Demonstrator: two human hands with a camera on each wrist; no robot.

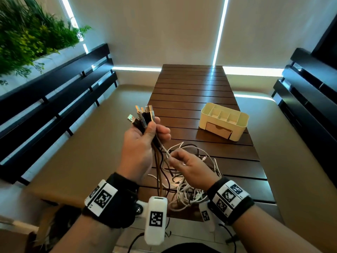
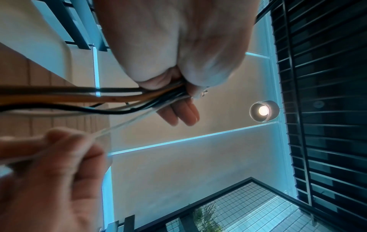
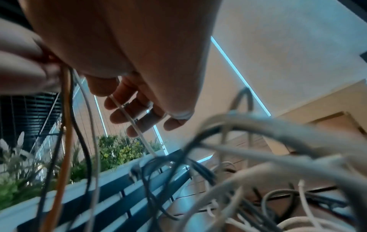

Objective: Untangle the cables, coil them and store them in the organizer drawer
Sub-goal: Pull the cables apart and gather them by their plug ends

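Note:
My left hand (image 1: 145, 137) is raised above the table's near left edge and grips a bundle of cable ends (image 1: 142, 115), USB plugs sticking up above the fist. Black, orange and white cords (image 2: 103, 98) hang down from that fist. Just below and to the right, my right hand (image 1: 184, 165) pinches one thin white cable (image 1: 165, 149) that runs up into the left fist. The tangled pile of white and black cables (image 1: 189, 189) lies on the table under my right hand. The cream organizer (image 1: 225, 121) stands on the table's right side, with its small drawer (image 1: 218, 129) closed.
The dark slatted wooden table (image 1: 191, 88) stretches away from me. Black benches (image 1: 54, 99) flank it on the left and right (image 1: 308, 99). Green plants (image 1: 27, 33) fill the far left. Blinds hang on the wall behind.

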